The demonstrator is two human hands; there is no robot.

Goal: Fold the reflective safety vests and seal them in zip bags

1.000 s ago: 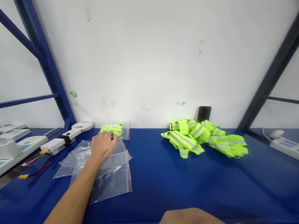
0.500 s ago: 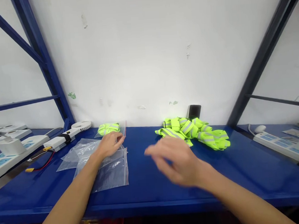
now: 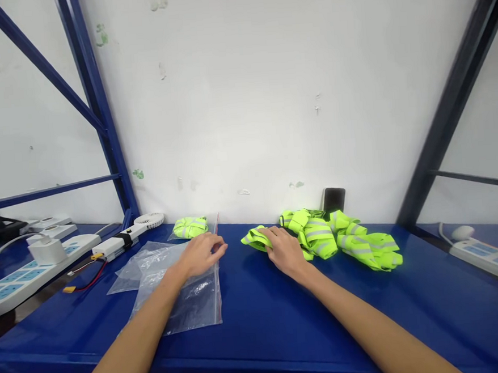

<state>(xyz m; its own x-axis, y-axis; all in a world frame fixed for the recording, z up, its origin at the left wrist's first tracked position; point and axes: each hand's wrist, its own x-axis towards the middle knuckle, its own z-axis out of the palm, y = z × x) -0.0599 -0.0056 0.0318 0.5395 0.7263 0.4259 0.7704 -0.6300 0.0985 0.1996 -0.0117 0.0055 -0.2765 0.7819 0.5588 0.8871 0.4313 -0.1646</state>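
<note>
My right hand [image 3: 285,251] has its fingers curled round the left end of a neon yellow reflective strap [image 3: 255,239], at the near side of a tangled pile. More of these yellow straps with silver stripes [image 3: 369,249] lie to the right of it. My left hand [image 3: 200,253] hovers over or rests on clear zip-lock bags [image 3: 193,304]; contact cannot be made out. Its fingers are loosely bent, thumb apart, nothing between them. Behind it, against the wall, sits a bundled yellow strap [image 3: 190,227] in a clear bag.
On the left of the blue table [image 3: 258,322] are a white power strip [image 3: 45,263], a white handheld fan [image 3: 149,220] and a red-and-black cable [image 3: 95,277]. A dark-faced device [image 3: 334,200] leans on the wall behind the pile. Another power strip [image 3: 488,255] lies far right.
My right hand has moved forward onto the pile and closed on the strap's left end. My left hand stays by the bags. The whole view has shifted slightly.
</note>
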